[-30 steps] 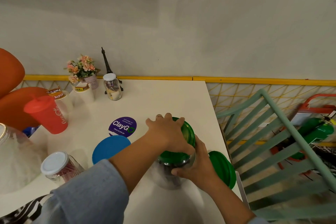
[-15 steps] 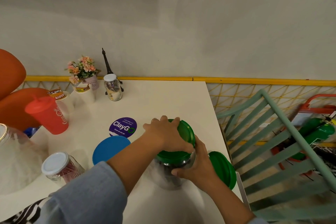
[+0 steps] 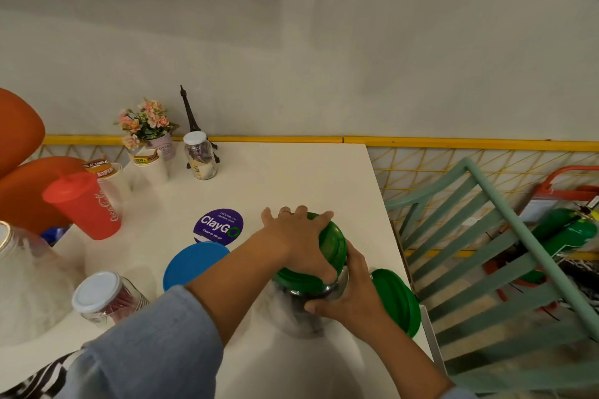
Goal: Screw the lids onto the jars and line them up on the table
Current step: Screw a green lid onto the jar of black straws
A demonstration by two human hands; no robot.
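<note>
A big clear glass jar (image 3: 293, 314) stands near the white table's (image 3: 291, 181) right front edge. My left hand (image 3: 299, 243) grips the green lid (image 3: 334, 244) on top of it, fingers curled over the rim. My right hand (image 3: 350, 295) holds the jar's neck from the right. A second green lid (image 3: 398, 300) sits behind my right hand at the table's edge. A blue lid (image 3: 191, 264) lies flat left of the jar. A small jar with a white lid (image 3: 102, 298) lies at the front left. Another white-lidded jar (image 3: 200, 155) stands at the back.
A red lidded cup (image 3: 86, 204), paper cups (image 3: 149, 165), a flower pot (image 3: 147, 126) and a small tower model (image 3: 191, 116) crowd the back left. A large clear jar (image 3: 22, 282) fills the left edge. A green slatted chair (image 3: 496, 243) stands right of the table.
My left hand has turned on the green lid, its fingers shifting round the rim. The right hand and the jar stay where they were.
</note>
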